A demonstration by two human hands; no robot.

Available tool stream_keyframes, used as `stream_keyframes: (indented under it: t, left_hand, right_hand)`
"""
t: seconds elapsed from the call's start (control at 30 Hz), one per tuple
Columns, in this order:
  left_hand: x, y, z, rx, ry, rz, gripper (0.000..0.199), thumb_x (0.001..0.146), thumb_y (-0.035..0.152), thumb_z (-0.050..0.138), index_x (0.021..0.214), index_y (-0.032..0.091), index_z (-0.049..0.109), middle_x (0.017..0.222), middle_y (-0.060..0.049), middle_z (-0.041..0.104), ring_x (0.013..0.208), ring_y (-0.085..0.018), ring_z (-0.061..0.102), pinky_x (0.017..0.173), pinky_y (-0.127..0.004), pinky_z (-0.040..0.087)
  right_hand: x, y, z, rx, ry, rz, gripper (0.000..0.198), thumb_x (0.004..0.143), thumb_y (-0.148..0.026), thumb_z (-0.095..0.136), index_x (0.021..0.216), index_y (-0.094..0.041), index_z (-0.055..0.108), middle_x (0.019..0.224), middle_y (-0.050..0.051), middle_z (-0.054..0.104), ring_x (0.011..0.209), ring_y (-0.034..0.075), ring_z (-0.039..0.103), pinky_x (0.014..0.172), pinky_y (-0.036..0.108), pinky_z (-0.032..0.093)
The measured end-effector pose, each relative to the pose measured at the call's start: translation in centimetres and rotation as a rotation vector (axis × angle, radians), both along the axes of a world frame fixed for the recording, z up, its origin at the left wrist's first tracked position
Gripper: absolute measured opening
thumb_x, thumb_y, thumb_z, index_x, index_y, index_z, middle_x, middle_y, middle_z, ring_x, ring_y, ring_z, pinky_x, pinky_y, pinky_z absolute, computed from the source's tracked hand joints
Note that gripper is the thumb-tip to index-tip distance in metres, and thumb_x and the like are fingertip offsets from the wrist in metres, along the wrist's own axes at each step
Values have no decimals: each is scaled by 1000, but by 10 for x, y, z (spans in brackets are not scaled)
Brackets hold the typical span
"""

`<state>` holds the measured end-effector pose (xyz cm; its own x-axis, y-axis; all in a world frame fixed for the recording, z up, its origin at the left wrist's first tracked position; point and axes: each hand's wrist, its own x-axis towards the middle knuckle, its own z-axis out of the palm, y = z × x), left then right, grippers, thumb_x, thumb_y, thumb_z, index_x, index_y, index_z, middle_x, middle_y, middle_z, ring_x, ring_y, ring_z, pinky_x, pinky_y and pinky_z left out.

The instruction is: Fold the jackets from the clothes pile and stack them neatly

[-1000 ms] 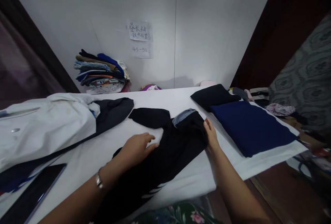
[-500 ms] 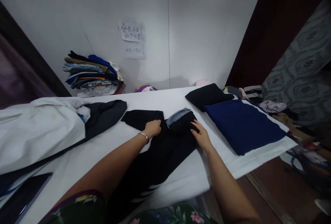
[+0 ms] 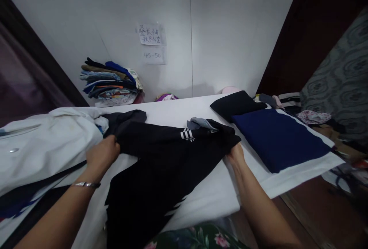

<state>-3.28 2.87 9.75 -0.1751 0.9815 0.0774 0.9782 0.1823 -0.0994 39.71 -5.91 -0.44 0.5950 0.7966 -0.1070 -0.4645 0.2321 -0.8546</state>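
Black garment (image 3: 161, 153) — edge near navy cloth (image 3: 278, 137)

Two bare forearms reach forward from the lower corners, spread wide apart, the left hand (image 3: 102, 155) closed with its back upward and fingers curled under, the right hand (image 3: 237, 156) angled upward, its fingertips hidden from view.

Wall (image 3: 230, 30): two handwritten notes (image 3: 152, 35), one above the other
Clothes (image 3: 110, 84): folded, stacked by the wall, left
Spotted cloth (image 3: 314, 117): far right, near a striped cloth (image 3: 289, 99)
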Motion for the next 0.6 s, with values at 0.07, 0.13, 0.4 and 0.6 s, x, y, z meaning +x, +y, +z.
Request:
stream_keyframes:
  t: [0.07, 0.13, 0.4, 0.6]
  left_hand:
    - [-12, -12, -14, -176, -6, -32, 21, 81, 31, 46, 80, 18, 62, 90, -14, 71, 84, -30, 66, 63, -34, 47]
    - [-13, -17, -20, -215, -26, -51, 25, 80, 37, 47, 73, 19, 62, 87, -14, 71, 84, -31, 66, 64, -35, 47]
    - [56, 21, -11, 63, -218, -500, 40, 88, 43, 35, 105, 21, 64, 114, -9, 67, 104, -25, 61, 85, -34, 47]
    - [119, 64, -51, -135, -287, -641, 41, 89, 34, 42, 125, 18, 55, 137, -10, 53, 123, -21, 50, 102, -30, 38]
  right_hand:
    - [1, 1, 1, -104, 76, 93, 31, 68, -31, 72, 95, -16, 69, 90, 9, 74, 83, 26, 69, 75, 40, 58]
    - [5, 2, 0, -133, 112, 102, 30, 72, -34, 66, 95, -15, 69, 89, 9, 73, 85, 27, 69, 77, 42, 57]
    - [16, -17, 2, 104, -450, -358, 38, 84, -44, 54, 110, -19, 64, 117, 7, 65, 114, 23, 57, 103, 44, 40]
    - [12, -51, 1, -1, -584, -110, 64, 78, -47, 61, 136, -26, 45, 145, 8, 44, 133, 25, 40, 110, 44, 31]
